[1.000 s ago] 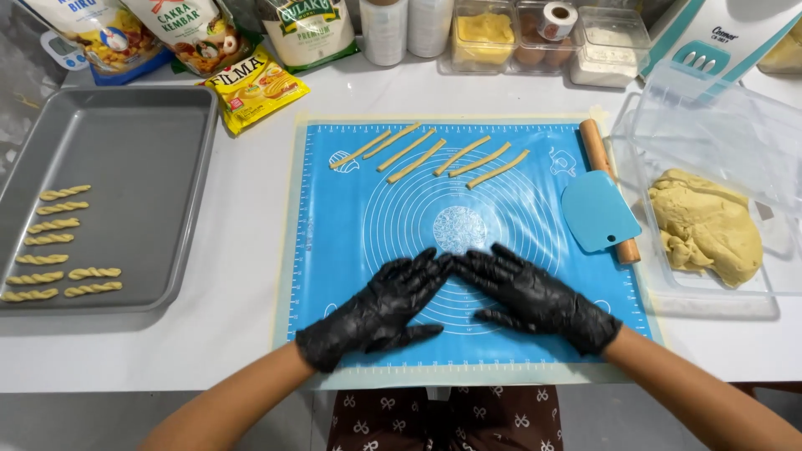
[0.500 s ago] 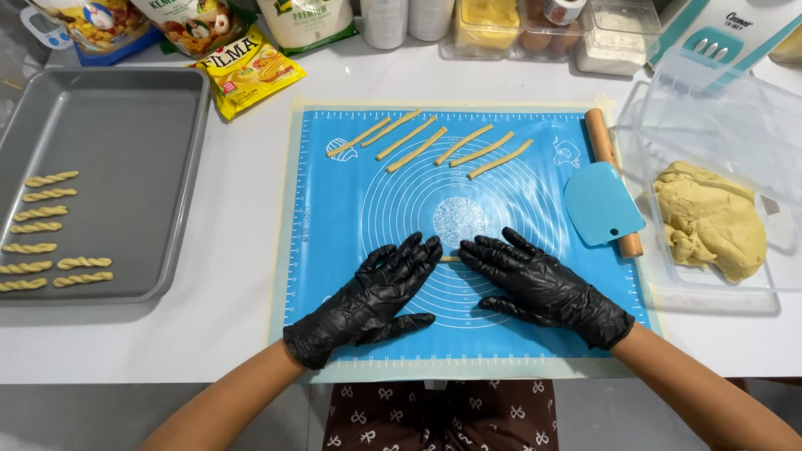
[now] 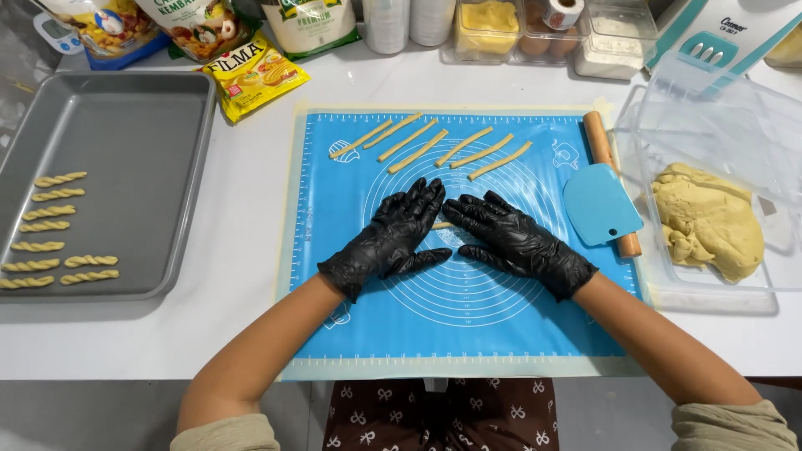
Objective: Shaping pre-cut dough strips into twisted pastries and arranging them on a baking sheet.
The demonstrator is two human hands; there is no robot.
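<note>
Pale dough strip (image 3: 443, 225) mostly hidden under black-gloved left hand (image 3: 393, 236) and black-gloved right hand (image 3: 518, 242); only short piece visible between fingertips. Wooden rolling pin (image 3: 598, 144) partly covered by light-blue plastic scraper (image 3: 601, 204). Printed food packets (image 3: 200, 25) cut off at top edge.

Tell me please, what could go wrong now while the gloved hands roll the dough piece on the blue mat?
The dough piece is almost hidden under the left hand and right hand, so it may roll uneven or break. The rolling pin, with the blue scraper lying on it, sits close to the right hand and could be knocked.
</note>
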